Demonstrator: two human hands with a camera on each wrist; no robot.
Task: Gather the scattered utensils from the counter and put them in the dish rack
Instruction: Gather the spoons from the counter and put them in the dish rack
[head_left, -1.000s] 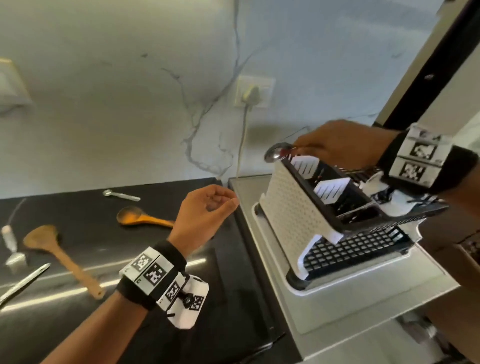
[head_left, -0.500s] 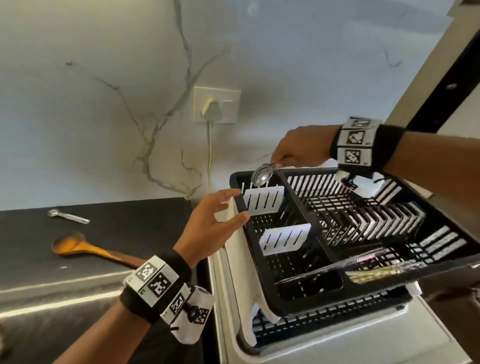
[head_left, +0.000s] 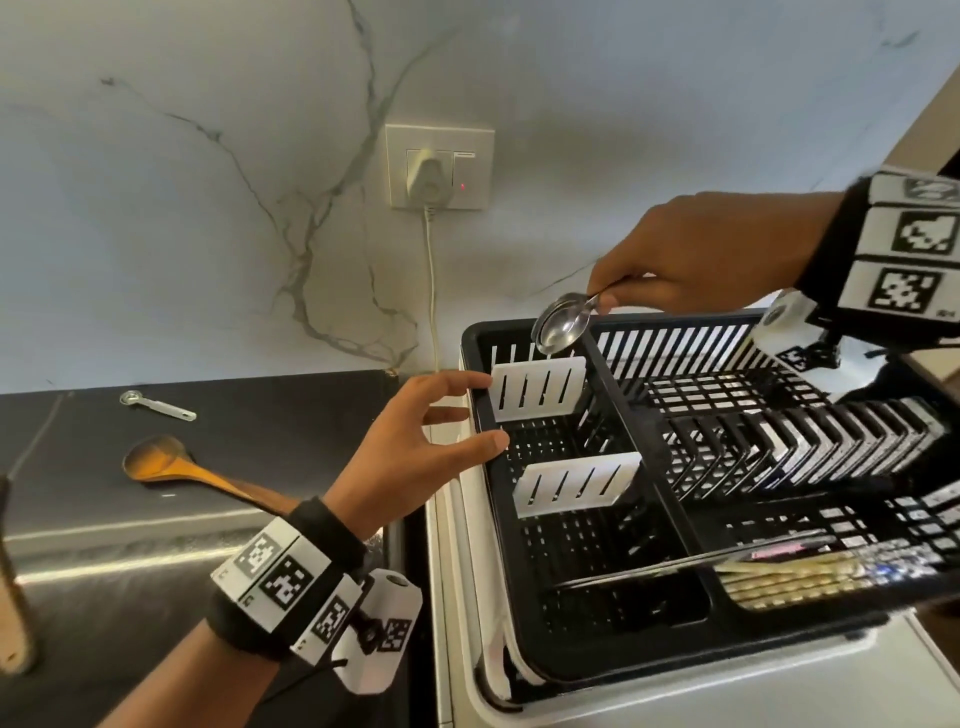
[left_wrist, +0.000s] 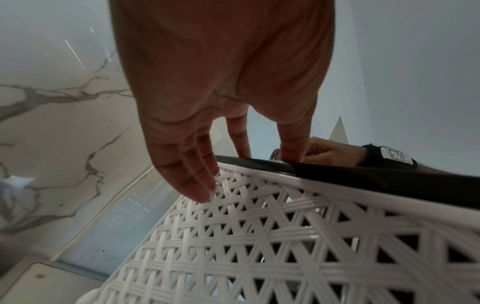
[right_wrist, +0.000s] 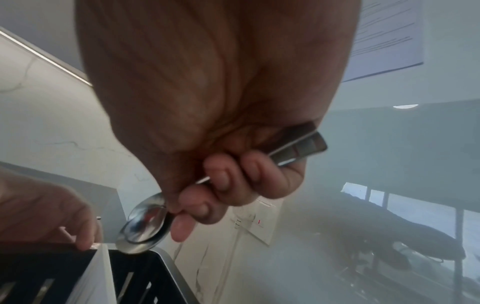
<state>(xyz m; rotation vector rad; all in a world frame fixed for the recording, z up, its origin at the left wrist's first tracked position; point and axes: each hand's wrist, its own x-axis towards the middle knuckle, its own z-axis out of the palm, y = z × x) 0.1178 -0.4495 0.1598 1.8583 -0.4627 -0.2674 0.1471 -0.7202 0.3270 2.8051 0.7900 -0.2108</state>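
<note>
Spoon over the rack's far-left corner

At left we see a ladle (head_left: 171, 467) on the counter (head_left: 291, 410); mid-frame our left hand (head_left: 410, 457), fingers spread, touches the rack (head_left: 670, 478) rim; upper right our right hand (head_left: 696, 249) pinches the spoon (head_left: 563, 325) handle.

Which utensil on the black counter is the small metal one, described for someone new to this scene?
Start at the wall socket and drop to the black counter. The metal measuring spoon lies near the wall, beyond the wooden spoon; it is smaller, silver and flat-handled.
</note>
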